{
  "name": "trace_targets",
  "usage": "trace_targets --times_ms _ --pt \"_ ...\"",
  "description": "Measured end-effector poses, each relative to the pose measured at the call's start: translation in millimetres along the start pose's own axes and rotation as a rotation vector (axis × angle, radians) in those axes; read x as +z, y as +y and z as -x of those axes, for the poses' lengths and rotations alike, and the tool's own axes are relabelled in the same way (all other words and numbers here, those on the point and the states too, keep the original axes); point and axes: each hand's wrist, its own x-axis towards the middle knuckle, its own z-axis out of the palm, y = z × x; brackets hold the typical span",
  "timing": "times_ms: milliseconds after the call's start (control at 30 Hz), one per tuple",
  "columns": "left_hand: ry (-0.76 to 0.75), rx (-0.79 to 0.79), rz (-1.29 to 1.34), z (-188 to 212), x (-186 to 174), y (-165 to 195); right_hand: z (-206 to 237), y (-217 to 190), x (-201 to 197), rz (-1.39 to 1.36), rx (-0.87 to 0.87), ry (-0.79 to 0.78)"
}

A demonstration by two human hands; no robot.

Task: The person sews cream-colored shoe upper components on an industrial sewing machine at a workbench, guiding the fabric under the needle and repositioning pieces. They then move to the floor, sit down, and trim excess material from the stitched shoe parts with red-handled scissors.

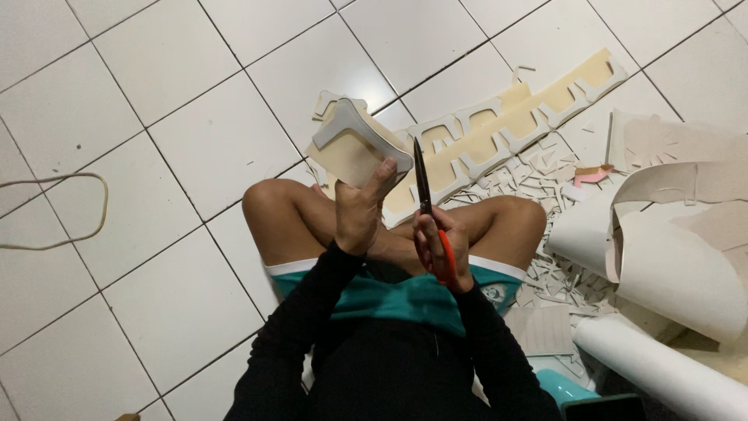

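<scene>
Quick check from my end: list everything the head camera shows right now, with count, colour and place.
cut-out piece: one, beige with white edge, in left hand
scissors: one, dark blades, orange handles, in right hand
cut-out strip: one, white and beige, on floor beyond knees
offcuts: many, white, floor at right
sheets: several, white and beige, curled, right
roll: one, white, lower right
cord: one, pale loop, floor at left
tiled floor: white
left hand: gripping piece
right hand: in scissor handles
</scene>
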Motion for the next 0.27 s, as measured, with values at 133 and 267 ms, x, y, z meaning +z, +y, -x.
trace_targets --times_ms 133,267 --pt "-0.154 -0.039 -0.339 -6.7 -9.6 35.7 0.0 -14.6 -16.8 0.066 -0.053 -0.128" --pt "-0.284 -0.119 -0.502 -5.0 -0.9 55.1 -2.5 -33.4 -29.2 0.269 -0.068 -0.268"
